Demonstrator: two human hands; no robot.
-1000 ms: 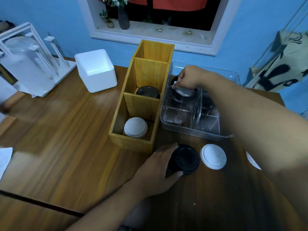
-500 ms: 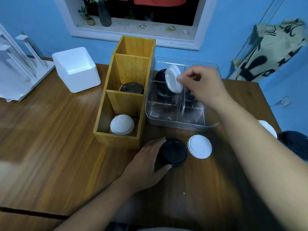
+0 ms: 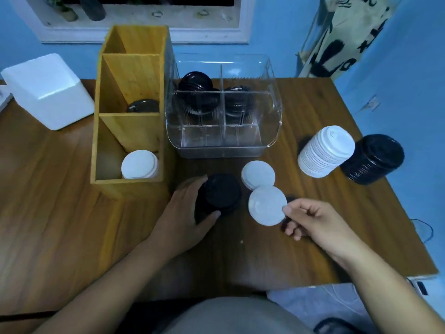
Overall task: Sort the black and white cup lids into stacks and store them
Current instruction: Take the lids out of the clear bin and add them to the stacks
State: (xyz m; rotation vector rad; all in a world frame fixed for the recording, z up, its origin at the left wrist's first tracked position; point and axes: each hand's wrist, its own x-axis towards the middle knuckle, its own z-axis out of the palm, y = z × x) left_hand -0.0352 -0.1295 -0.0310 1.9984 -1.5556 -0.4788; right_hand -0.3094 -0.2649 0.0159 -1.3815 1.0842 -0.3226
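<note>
Our left grip (image 3: 183,213) curls round a short black lid stack (image 3: 220,194) standing on the worktop (image 3: 60,213), just in front of the wooden box (image 3: 130,186). Our right grip (image 3: 313,222) pinches a single white lid (image 3: 266,206) by its edge between thumb and forefinger. The lid sits just right of the black stack and at the near edge of a small white lid pile (image 3: 258,174); we cannot tell whether they touch. In the wooden box, white lids (image 3: 139,165) fill the near compartment and dark lids (image 3: 143,106) the middle one. More black lids (image 3: 196,84) sit in the rear compartments of the clear organiser (image 3: 274,109). To the right, a tall white stack (image 3: 325,150) leans beside a tall black stack (image 3: 374,159).
</note>
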